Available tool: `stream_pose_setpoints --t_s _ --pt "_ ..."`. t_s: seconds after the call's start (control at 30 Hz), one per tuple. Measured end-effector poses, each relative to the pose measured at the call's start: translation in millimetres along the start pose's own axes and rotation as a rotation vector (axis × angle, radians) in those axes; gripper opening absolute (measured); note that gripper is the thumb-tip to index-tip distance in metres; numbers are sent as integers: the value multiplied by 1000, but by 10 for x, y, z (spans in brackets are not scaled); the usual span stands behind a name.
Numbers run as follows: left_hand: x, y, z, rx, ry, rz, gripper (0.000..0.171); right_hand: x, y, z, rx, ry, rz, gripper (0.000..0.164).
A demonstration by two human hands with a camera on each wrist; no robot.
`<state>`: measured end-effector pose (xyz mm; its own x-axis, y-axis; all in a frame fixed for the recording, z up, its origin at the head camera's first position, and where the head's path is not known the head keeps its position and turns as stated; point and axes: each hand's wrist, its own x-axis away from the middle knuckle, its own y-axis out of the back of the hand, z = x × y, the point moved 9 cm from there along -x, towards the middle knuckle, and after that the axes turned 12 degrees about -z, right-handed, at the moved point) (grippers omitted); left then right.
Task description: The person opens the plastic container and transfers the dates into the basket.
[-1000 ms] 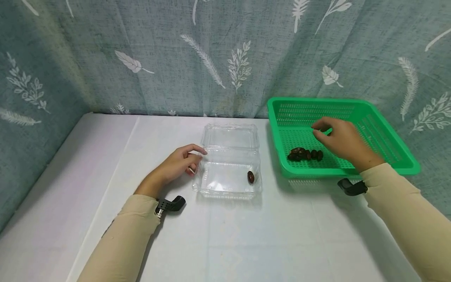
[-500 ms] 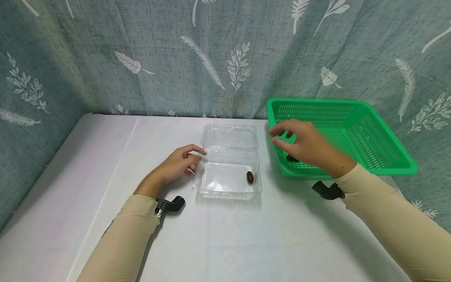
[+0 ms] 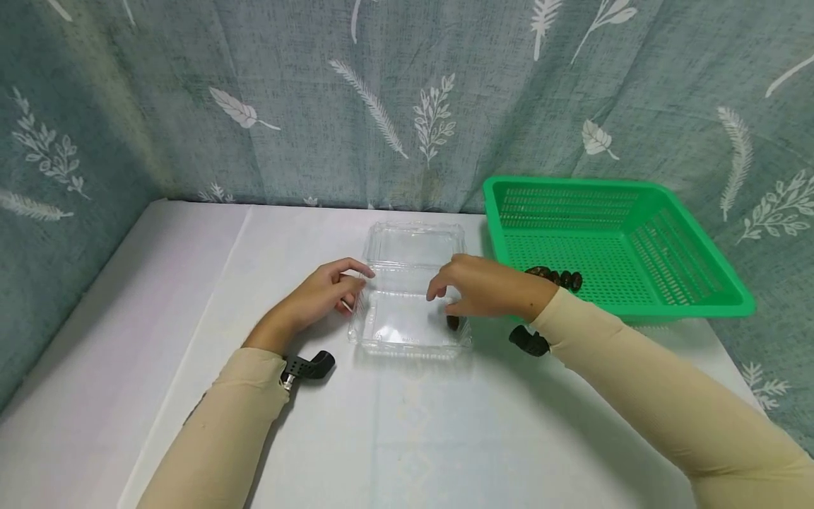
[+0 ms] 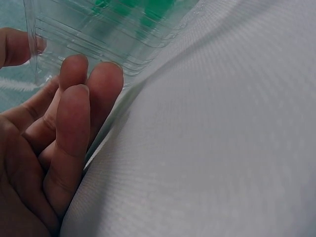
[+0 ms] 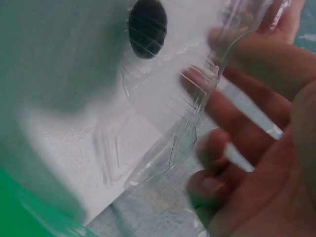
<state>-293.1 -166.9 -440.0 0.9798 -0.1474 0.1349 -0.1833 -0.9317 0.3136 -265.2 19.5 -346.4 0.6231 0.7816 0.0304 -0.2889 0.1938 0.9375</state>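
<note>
A clear plastic clamshell container lies with its lid folded back on the white cloth. One brown date sits at the right end of its base, partly covered by my right hand. My left hand touches the container's left edge near the hinge, some fingers bent. My right hand hovers over the container's right side, fingers spread and slightly bent, with nothing seen between them. In the right wrist view the date shows through the plastic, and the fingers are blurred.
At the right stands a green slotted basket; several dates lie in its front left part, some hidden by my right wrist. A leaf-patterned grey-green curtain hangs behind and at the sides of the cloth-covered table.
My right hand has moved left from over the basket to over the container. The left hand stays at the container's edge, and the date inside has not moved.
</note>
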Motion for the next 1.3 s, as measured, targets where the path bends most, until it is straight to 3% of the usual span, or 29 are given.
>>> stream_pose_setpoints --t_s 0.23,0.67,0.87,1.3 --pt "4 14 43 -11 17 5 33 -62 -204 -60 121 -82 136 29" --pt "-49 14 -17 -20 7 2 33 -72 -195 7 277 -18 88 21" --pt "-31 20 -11 -17 9 4 33 -73 -202 -14 259 -22 89 13" --pt "-23 -1 24 -10 17 8 33 -30 -217 -65 102 -52 72 21"
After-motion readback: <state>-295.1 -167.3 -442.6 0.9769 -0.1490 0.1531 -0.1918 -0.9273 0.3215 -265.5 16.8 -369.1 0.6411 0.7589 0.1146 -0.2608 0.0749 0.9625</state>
